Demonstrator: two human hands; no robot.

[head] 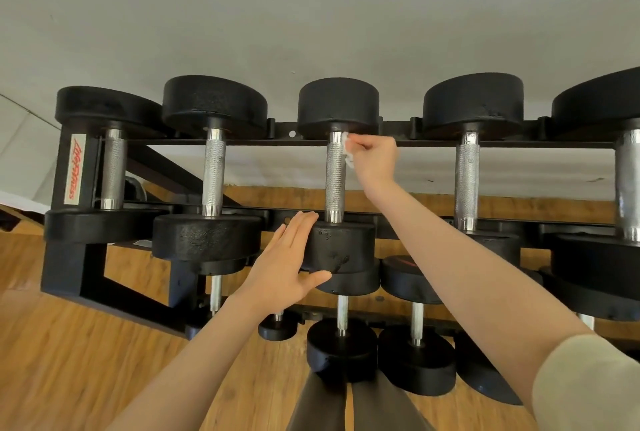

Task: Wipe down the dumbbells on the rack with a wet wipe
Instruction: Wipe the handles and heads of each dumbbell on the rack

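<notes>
On the top row of the rack (242, 142), the right hand (375, 160) pinches a white wet wipe (347, 150) against the upper end of the middle dumbbell (335, 181) handle. Left hand (289, 264) is flat, fingers straight, pressing that dumbbell's near weight.

1. Black steel rack (433, 143), 2 tiers, stands on wood-plank floor (69, 344); red-lettered label on left upright.
2. Upper tier: 5 dumbbells (212, 167) side by side, black heads on front and rear rails, knurled chrome handles spanning the gap.
3. Lower tier: smaller dumbbells (415, 326), partly hidden.
</notes>
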